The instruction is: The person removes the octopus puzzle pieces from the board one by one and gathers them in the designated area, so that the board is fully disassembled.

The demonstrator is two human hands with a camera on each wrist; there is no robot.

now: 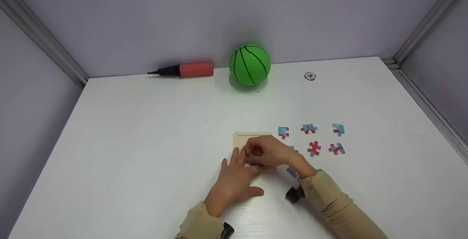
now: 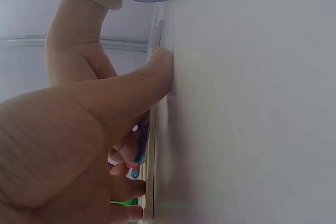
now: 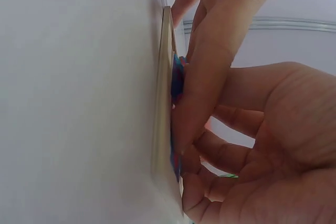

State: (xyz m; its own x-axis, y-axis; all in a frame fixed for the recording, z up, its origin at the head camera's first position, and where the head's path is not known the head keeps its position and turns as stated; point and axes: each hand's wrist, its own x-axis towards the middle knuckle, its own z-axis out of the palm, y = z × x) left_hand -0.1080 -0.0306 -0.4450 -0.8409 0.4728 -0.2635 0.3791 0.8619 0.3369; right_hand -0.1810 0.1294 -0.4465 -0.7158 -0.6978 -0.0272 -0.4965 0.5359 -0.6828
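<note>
A puzzle piece (image 3: 177, 77) is pinched at the fingertips of the right hand (image 1: 268, 151) and held flat against the wooden puzzle tray (image 1: 244, 139), which lies on the white counter (image 1: 146, 140) near its front edge. The left hand (image 1: 234, 178) is laid flat beside it, fingers spread and straight, pressing on the tray's near left part, the thumb resting on the counter.

The piece could be seated askew, since it is covered by both hands in the head view and its tabs cannot be checked there; from the right wrist view it is seen edge-on only. If it is pressed while misaligned, it could be jammed or bent. The tray could be slid on the smooth counter should the left hand's pressure be eased. Whether other pieces already lie in the tray cannot be told for certain.

Loose pieces (image 1: 313, 147) are laid out to the right of the tray, near the right forearm, and one or two just beside the wrist could be swept aside by the sleeve (image 1: 329, 195). Farther back, well apart from the hands, a green ball (image 1: 250, 64) stands near the wall, with a red pump (image 1: 186, 69) to its left and a small round disc (image 1: 310, 76) to its right. Nothing stands between the hands and the tray.
</note>
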